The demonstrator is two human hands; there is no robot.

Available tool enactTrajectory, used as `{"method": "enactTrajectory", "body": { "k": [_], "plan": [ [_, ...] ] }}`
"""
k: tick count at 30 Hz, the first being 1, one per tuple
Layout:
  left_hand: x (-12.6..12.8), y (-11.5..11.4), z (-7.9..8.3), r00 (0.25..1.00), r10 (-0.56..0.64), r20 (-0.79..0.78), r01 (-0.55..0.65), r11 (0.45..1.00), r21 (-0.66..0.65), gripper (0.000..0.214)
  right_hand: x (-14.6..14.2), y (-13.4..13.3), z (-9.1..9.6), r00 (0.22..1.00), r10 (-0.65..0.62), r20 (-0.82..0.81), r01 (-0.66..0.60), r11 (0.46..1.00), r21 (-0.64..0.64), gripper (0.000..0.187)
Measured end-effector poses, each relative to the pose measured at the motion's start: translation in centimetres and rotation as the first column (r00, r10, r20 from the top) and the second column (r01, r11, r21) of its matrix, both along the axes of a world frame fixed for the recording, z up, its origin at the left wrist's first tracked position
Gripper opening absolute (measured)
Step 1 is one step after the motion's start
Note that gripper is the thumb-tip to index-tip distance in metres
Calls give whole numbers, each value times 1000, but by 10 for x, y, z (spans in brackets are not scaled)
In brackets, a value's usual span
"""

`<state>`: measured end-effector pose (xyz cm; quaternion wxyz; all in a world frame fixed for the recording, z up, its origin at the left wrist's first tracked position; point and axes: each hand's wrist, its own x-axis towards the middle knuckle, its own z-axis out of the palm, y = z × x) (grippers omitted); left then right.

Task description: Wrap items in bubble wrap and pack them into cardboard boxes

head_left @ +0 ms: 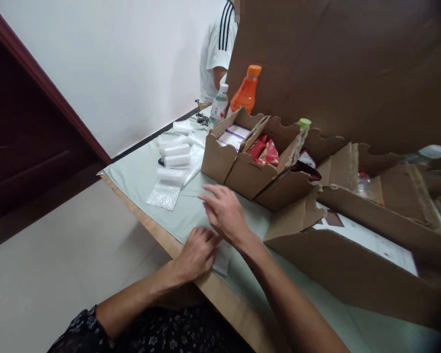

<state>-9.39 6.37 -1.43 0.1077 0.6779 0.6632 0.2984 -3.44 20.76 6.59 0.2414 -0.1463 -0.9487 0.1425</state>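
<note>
My left hand point(197, 251) rests near the table's front edge with its fingers curled onto a small clear plastic piece point(222, 259). Just beyond it, my right hand point(224, 212) hovers low over the pale green cloth point(143, 171) with its fingers stretched out and slightly spread, holding nothing I can make out. Farther left on the cloth lie bubble-wrap sheets point(165, 193) and several bubble-wrapped rolls point(176, 160).
Open cardboard boxes point(242, 166) with white and red packets stand behind my hands, and a large flat box point(353, 245) lies at right. An orange bottle point(247, 90) and a clear bottle point(219, 104) stand at the back. A person in a white shirt point(217, 49) stands at the far end.
</note>
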Motion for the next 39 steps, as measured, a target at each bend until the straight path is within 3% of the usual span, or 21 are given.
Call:
{"method": "enactTrajectory", "body": {
  "k": [3,5,7,10,11,13,15,17,20,23,25,27,28,30,31,33,35,37,39],
  "plan": [
    [4,-2,-11,999,4,36,-6,998,58,46,-89,17,6,968,121,218,-125,992,8,31],
    [6,-2,-15,998,18,66,-23,997,78,45,-118,20,7,949,143,281,-144,989,-21,36],
    [6,-2,-16,994,35,101,-46,994,101,44,-111,20,10,977,117,177,-105,992,-74,35],
    [1,-4,-12,989,39,141,-61,986,158,41,-43,15,19,978,-74,-193,10,951,-310,24],
    [-2,-6,-10,988,41,150,-67,982,175,40,-12,11,20,942,-184,-279,51,905,-423,23],
    [-12,-13,-3,985,70,157,-100,975,197,38,52,-1,15,843,-429,-324,125,742,-659,28],
    [-28,-25,5,982,126,139,-152,968,199,37,107,-23,-1,721,-626,-297,153,561,-813,31],
    [-52,-37,15,979,185,83,-197,962,188,37,147,-52,-24,596,-762,-254,148,415,-898,34],
    [-102,-40,28,944,323,-71,-299,926,232,32,184,-94,-54,461,-874,-154,136,240,-961,39],
    [-151,-19,36,828,521,-207,-471,847,248,37,213,-120,-66,500,-866,-16,178,120,-977,44],
    [-167,-1,42,761,583,-284,-549,812,197,47,236,-128,-64,569,-821,49,302,152,-941,46],
    [-158,9,48,746,584,-321,-543,812,217,59,257,-133,-57,567,-820,81,518,279,-808,45],
    [-145,10,50,773,548,-319,-491,836,246,62,265,-135,-52,550,-832,77,625,349,-698,43],
    [-105,6,52,873,385,-299,-303,909,287,58,271,-138,-45,542,-840,32,754,469,-460,37],
    [-81,4,50,924,248,-290,-173,950,262,53,269,-139,-43,565,-825,4,770,525,-362,33],
    [-36,1,43,956,32,-290,20,984,177,42,254,-137,-42,644,-765,-15,745,631,-218,30],
    [-4,5,31,963,-33,-269,63,993,105,38,234,-130,-47,680,-733,20,729,674,-119,33],
    [11,14,18,970,15,-244,-3,999,50,40,218,-119,-55,665,-743,80,747,661,-73,38],
    [14,24,8,970,67,-234,-69,998,-2,41,213,-108,-63,637,-764,98,771,634,-66,30]
  ]
}}
